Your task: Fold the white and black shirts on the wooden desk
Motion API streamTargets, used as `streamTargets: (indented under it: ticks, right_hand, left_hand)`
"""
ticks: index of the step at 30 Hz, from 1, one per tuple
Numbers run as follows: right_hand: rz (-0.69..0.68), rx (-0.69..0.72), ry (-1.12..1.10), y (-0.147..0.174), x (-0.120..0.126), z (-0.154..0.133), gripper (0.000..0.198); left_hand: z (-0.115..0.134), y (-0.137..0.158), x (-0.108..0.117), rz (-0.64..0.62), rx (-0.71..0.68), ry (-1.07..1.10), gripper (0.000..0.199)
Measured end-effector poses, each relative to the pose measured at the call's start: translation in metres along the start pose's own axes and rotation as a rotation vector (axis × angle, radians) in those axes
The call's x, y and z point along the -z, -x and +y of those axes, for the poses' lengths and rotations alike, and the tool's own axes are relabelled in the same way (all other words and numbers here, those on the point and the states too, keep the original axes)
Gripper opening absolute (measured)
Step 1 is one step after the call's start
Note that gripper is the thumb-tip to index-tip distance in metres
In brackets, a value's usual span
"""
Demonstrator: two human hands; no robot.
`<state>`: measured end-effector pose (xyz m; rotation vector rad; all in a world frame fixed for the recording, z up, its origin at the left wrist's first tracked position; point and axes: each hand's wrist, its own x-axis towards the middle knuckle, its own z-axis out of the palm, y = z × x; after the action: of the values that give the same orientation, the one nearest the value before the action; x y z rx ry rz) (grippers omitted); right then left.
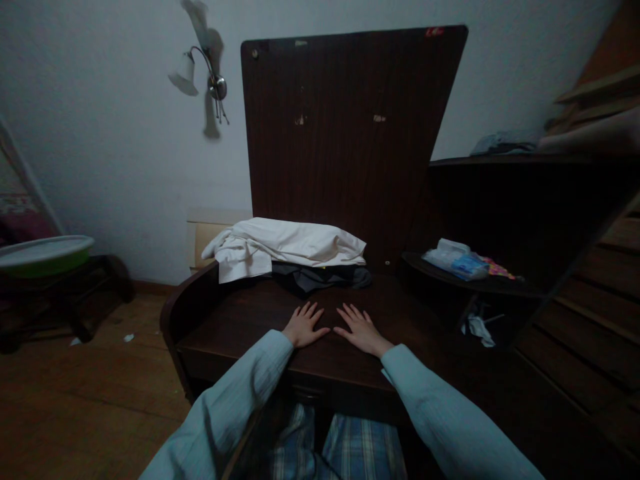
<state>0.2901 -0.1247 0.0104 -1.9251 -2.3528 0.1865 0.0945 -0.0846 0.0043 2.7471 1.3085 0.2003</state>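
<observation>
My left hand (304, 326) lies flat on the dark wooden desk (225, 337), fingers spread and nothing in it. Beside it, my right hand (361, 329) rests palm down on the same top, also with its fingers apart. The two thumbs point toward each other with a small gap between them. Just beyond my fingertips lies a folded dark cloth (320, 279). On top of that sits a crumpled white garment (295, 241), one end hanging down at the left.
A tall dark panel (345, 133) rises behind the desk. To the right, a corner shelf (530, 288) carries a plastic packet (457, 260). At the left, a green basin (47, 267) stands on a low dark stool (70, 300). A lamp (185, 75) is fixed to the wall.
</observation>
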Motion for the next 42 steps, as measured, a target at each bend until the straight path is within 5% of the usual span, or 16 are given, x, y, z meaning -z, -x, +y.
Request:
streamTargets:
  ticks: [42]
  right_hand:
    - [-0.009, -0.017, -0.001, -0.0001, 0.0013, -0.0018, 0.073]
  left_hand:
    - [0.0036, 0.0024, 0.0054, -0.004, 0.021, 0.035, 0.068]
